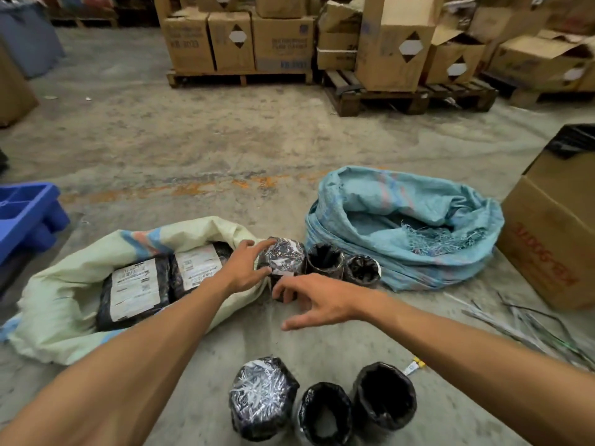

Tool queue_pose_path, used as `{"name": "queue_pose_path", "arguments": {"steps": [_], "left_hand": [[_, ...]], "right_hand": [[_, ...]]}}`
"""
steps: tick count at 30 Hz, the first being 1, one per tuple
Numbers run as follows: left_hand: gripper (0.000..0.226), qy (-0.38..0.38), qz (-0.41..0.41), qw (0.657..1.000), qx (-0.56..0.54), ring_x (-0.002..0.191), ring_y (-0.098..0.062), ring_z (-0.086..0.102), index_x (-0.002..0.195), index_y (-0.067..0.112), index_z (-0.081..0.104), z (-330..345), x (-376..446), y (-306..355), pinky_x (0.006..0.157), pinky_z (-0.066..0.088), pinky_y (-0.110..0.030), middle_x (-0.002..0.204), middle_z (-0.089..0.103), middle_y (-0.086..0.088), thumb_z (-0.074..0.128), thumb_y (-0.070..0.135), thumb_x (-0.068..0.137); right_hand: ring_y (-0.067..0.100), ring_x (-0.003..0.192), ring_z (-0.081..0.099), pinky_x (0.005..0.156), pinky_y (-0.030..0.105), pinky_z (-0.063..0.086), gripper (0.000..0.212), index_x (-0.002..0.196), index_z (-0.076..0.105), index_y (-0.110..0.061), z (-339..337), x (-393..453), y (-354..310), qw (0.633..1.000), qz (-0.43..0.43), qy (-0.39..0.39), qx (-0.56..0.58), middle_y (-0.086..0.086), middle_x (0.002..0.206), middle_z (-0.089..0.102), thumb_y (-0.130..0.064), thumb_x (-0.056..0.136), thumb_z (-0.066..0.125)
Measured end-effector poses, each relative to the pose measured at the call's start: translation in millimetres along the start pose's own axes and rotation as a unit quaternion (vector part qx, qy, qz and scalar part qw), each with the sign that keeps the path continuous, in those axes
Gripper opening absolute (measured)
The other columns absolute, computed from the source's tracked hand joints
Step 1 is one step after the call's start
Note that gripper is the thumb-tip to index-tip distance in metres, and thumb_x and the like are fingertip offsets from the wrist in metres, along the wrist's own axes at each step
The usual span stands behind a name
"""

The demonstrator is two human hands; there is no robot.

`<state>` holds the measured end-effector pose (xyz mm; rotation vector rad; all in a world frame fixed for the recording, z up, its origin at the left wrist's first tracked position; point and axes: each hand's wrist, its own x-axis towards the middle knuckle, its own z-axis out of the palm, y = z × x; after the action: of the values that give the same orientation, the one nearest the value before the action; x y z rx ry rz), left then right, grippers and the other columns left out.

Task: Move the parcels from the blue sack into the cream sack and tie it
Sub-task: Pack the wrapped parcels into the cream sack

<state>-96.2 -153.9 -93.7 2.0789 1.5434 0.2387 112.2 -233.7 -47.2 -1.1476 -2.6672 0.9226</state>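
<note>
Left hand grips a round, black-wrapped parcel beside the woven cream sack; right hand hovers, fingers loosely spread; crumpled blue sack lies slumped.

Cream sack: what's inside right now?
Inside the cream sack, two black-wrapped parcels with white labels, one beside the other. Anything beneath them or deeper in is hidden by the sack's fabric.
</note>
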Motion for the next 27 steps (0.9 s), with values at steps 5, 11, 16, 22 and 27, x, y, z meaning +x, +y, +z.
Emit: {"name": "queue_pose_path", "arguments": {"steps": [5,11,16,22,27], "left_hand": [[0.096,-0.107,0.021,0.983,0.151,0.146,-0.039,0.020,0.154,0.042,0.012,1.1,30.0,12.4,0.118,0.025,-0.043,0.162,-0.004,-0.018,0.076,0.030,0.083],[0.104,-0.113,0.015,0.975,0.188,0.147,-0.035,0.016,0.152,0.038,0.010,16.8,52.2,14.1,0.114,0.030,-0.052,0.164,-0.004,-0.005,0.081,0.030,0.076],[0.094,-0.043,0.029,0.975,0.215,0.135,-0.024,0.030,0.141,0.029,0.023,24.6,49.1,19.9,0.101,0.040,-0.053,0.148,0.030,0.004,0.083,0.029,0.070],[0.116,-0.036,0.024,0.995,0.089,0.134,-0.028,0.036,0.152,0.024,0.015,6.9,50.9,6.5,0.109,0.037,-0.049,0.147,0.031,-0.005,0.089,0.035,0.062],[0.113,0.031,-0.027,0.998,0.045,0.127,-0.027,0.043,0.147,0.017,0.031,-38.8,31.4,-22.7,0.109,0.039,-0.040,0.139,0.038,-0.008,0.093,0.034,0.055]], "right_hand": [[0.013,0.108,0.049,0.094,0.026,0.040,0.077,0.142,0.041,-0.020,33.1,4.6,-19.8,0.995,-0.031,-0.085,-0.040,0.004,0.131,0.049,-0.049,0.080,0.076],[0.033,0.137,0.037,0.112,0.050,0.035,0.112,0.148,0.022,-0.032,73.1,9.8,-26.8,0.971,-0.050,-0.204,-0.115,0.009,0.151,0.028,-0.051,0.060,0.089],[0.027,0.135,0.034,0.113,0.053,0.030,0.115,0.149,0.019,-0.028,78.0,8.2,-22.2,0.975,-0.054,-0.197,-0.091,0.006,0.146,0.032,-0.045,0.060,0.091],[0.023,0.120,0.042,0.109,0.047,0.035,0.105,0.143,0.029,-0.019,73.9,3.5,-12.9,0.989,-0.072,-0.112,-0.057,0.004,0.132,0.045,-0.043,0.061,0.090],[0.015,0.126,0.040,0.112,0.030,0.034,0.106,0.148,0.028,-0.017,47.9,9.9,5.5,0.999,-0.009,-0.002,0.041,0.001,0.139,0.041,-0.039,0.064,0.088]]}}
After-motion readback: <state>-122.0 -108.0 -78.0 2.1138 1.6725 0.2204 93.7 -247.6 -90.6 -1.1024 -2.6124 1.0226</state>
